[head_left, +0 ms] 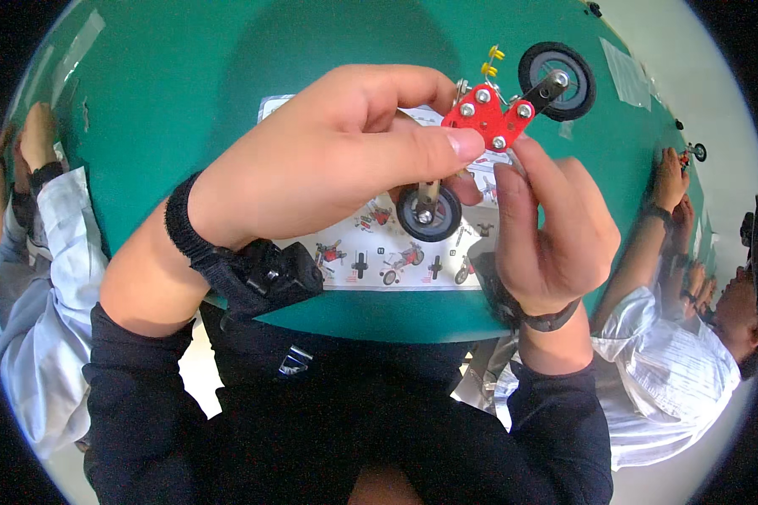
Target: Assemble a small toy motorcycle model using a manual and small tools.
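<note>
the left hand is holding the red toy bike, likely keeping it steady, while the right hand is hovering beside it, its grip hard to tell.

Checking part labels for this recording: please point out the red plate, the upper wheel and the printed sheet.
Red plate (495, 119): head view, on its face between the bolts.
Upper wheel (547, 66): head view, on its grey disc.
Printed sheet (370, 254): head view, on its lower part.
</note>
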Demonstrator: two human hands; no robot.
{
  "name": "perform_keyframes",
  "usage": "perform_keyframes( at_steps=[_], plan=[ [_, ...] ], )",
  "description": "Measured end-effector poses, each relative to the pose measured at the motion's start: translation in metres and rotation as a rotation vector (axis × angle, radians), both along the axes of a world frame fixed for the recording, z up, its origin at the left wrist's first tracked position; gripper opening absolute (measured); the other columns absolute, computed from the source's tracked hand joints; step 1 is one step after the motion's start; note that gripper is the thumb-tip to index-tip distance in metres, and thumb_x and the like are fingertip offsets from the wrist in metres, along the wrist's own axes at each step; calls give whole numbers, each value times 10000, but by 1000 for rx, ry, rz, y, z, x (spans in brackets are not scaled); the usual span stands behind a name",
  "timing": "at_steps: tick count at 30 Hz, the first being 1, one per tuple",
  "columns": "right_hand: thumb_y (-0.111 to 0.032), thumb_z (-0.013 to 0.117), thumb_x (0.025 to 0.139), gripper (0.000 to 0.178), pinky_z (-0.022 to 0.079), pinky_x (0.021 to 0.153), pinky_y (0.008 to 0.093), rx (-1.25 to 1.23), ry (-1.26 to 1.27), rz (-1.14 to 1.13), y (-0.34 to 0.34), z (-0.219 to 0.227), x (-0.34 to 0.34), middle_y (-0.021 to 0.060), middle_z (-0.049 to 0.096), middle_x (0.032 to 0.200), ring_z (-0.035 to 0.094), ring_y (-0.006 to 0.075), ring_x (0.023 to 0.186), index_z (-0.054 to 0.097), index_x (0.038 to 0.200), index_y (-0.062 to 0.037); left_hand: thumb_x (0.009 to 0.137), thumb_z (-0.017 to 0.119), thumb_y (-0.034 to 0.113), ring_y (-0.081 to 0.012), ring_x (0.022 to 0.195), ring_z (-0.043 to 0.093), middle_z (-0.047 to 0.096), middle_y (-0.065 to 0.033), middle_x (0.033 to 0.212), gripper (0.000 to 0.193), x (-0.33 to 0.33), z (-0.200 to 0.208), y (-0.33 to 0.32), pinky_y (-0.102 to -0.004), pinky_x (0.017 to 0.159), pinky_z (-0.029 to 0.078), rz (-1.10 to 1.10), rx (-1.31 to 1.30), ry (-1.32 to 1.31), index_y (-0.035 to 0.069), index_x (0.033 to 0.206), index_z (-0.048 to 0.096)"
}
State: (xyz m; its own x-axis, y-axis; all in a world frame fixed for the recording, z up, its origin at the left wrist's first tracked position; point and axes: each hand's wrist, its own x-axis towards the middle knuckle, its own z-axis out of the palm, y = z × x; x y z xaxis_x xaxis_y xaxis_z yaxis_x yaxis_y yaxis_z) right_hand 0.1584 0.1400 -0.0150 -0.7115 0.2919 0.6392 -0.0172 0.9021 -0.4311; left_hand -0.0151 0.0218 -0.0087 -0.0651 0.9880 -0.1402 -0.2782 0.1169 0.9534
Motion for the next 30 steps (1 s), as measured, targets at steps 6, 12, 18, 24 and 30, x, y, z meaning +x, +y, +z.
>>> perform_keyframes(
  at_steps=[6, 12, 18, 24, 30],
  plan=[
    [91, 617, 824, 235, 466, 512, 266, -188, 166, -43, 0, -9, 7, 90, 608, 705, 580, 165, 545, 654, 1043, 14, 939, 581, 192, -70, 710, 572, 644, -32, 889, 271, -5, 1, -3, -229, 659, 474, 131, 42, 290, -27, 1095, 616],
    [27, 427, 976, 148, 423, 544, 237, -93, 136, -100, 6, -4, 2, 68, 519, 707, 494, 126, 596, 533, 1079, 29, 928, 585, 198, -42, 628, 530, 621, -9, 789, 254, -8, 1, -2, -199, 569, 435, 193, 90, 538, -17, 1054, 632],
    [-7, 453, 950, 126, 400, 617, 250, -344, 62, 33, 16, -6, 5, 77, 540, 836, 477, 121, 681, 557, 1012, 28, 917, 606, 237, -20, 555, 465, 537, 34, 653, 229, -2, 7, 0, -192, 495, 352, 216, -13, 399, 17, 978, 621],
    [-65, 497, 918, 209, 419, 670, 287, -795, 149, 136, 14, -4, 7, 90, 515, 929, 465, 136, 784, 540, 1094, 38, 926, 623, 278, -11, 497, 424, 515, 53, 598, 249, -9, 17, 2, -185, 475, 322, 180, -108, 342, 31, 952, 631],
    [-133, 777, 724, 500, 415, 728, 224, -52, -245, -61, 15, 13, 1, 46, 590, 936, 516, 112, 801, 601, 1163, 30, 934, 626, 288, 6, 537, 430, 543, 45, 633, 264, 4, 12, -1, -176, 485, 307, 216, -63, 525, 26, 915, 650]
  ],
)
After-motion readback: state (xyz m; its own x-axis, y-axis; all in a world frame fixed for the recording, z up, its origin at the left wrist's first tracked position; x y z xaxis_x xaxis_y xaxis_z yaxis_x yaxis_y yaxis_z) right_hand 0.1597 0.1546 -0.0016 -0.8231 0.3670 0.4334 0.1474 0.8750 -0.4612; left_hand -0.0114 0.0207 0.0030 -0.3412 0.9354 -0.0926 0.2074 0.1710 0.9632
